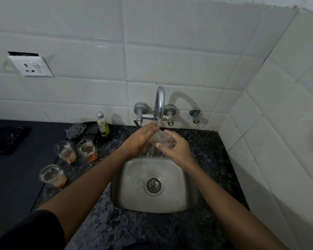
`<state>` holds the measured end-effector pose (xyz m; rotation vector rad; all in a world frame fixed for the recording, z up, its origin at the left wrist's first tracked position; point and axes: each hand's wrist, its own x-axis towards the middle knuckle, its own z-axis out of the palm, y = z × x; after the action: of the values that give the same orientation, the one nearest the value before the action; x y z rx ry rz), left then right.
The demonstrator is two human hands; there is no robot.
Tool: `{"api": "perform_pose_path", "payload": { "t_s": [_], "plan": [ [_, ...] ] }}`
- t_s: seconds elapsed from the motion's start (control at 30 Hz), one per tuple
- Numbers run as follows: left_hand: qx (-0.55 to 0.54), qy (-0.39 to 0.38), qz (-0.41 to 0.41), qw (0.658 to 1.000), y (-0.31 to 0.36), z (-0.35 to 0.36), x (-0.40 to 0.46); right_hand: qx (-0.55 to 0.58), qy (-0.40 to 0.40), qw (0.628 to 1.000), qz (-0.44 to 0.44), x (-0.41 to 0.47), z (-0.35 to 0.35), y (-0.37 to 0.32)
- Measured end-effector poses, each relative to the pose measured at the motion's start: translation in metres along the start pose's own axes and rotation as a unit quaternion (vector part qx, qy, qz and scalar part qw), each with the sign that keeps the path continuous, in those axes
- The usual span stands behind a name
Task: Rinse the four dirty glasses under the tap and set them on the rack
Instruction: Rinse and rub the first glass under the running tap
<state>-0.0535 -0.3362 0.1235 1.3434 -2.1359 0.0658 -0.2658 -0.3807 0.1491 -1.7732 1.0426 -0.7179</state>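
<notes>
Clear glass (162,138) is right there between your hands, tipped on its side under the chrome tap (160,103), with water running off it and splashing down into the steel sink (186,193). Your right hand (176,147) has its fingers and thumb curled round the glass, gripping it. Your left hand (140,139) is laid flat against the other side, fingers straight and together, pressing on it. Over on the speckled counter (202,141) to your left you've got three more dirty glasses, upright, each with orange-brown dregs in the bottom: two side by side at the back (65,152) (87,147), and one nearer you (52,175). Behind them sit a small bottle (102,124) and a grey scrubber (75,130), near the tiled wall (179,65). Can't spot the rack from this angle.
</notes>
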Motion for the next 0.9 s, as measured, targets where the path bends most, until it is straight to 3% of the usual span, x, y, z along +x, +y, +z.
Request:
{"api": "perform_pose_path", "payload": {
  "t_s": [0.07,0.13,0.23,0.3,0.37,0.43,0.5,0.6,0.73,0.9],
  "plan": [
    [-0.003,0.004,0.002,1.000,-0.002,-0.004,-0.002,0.022,0.002,1.000,-0.002,-0.002,0.000,0.004],
    [0.002,0.012,-0.002,1.000,-0.001,-0.007,-0.005,0.114,-0.023,0.991,0.070,0.001,0.002,0.006],
    [0.008,0.026,-0.008,1.000,0.004,-0.007,-0.008,0.263,-0.093,0.942,0.187,0.005,0.002,-0.003],
    [0.008,0.029,-0.018,0.999,0.007,-0.006,-0.010,0.195,-0.067,0.967,0.151,0.003,0.002,-0.009],
    [0.008,0.023,-0.019,1.000,0.007,-0.007,-0.008,0.063,-0.021,0.997,0.047,0.000,0.001,-0.006],
    [0.010,0.016,-0.015,1.000,0.004,-0.010,-0.004,0.022,-0.008,1.000,0.002,0.000,0.003,-0.003],
    [0.007,0.013,-0.009,1.000,0.002,-0.012,-0.002,0.083,-0.012,0.995,0.051,0.001,0.004,-0.001],
    [0.005,0.017,-0.011,1.000,0.003,-0.011,-0.003,0.224,-0.058,0.960,0.158,0.004,0.000,-0.007],
    [-0.010,0.005,-0.001,1.000,0.002,-0.013,-0.002,0.082,-0.055,0.994,0.044,0.005,-0.007,-0.002],
    [-0.012,-0.041,0.041,0.998,-0.010,-0.027,-0.003,0.172,-0.072,0.979,0.080,0.012,-0.022,0.000]
  ]
}}
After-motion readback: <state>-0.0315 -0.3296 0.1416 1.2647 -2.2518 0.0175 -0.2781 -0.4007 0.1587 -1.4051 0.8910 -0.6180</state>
